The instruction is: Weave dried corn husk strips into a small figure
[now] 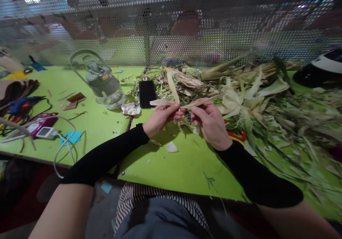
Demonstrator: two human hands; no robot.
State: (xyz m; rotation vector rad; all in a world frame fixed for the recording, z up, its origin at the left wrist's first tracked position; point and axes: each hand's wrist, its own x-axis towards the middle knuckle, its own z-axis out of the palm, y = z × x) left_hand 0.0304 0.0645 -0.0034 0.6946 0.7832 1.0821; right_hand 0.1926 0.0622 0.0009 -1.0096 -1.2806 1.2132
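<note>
Strips of pale corn husk (pixel 173 85) meet between my two hands above the green table. My left hand (pixel 163 116) pinches them near their joint, with one strip standing up and another pointing left. My right hand (pixel 210 121) is closed on a husk strip (pixel 199 103) that stretches out to the right. Whether the strips are tied or only crossed is too small to tell. Right behind my hands lies a heap of dried husks (pixel 187 78). Scissors with red and yellow handles (pixel 240 136) lie partly hidden beside my right wrist.
A black phone (pixel 146 94), crumpled white paper (pixel 130 109) and a clear water bottle (pixel 107 85) stand left of the husks. Cables and a white charger (pixel 47 132) lie farther left. Perforated metal mesh (pixel 165 28) rises behind the table (pixel 171 171). Loose husks (pixel 301 121) cover the right side.
</note>
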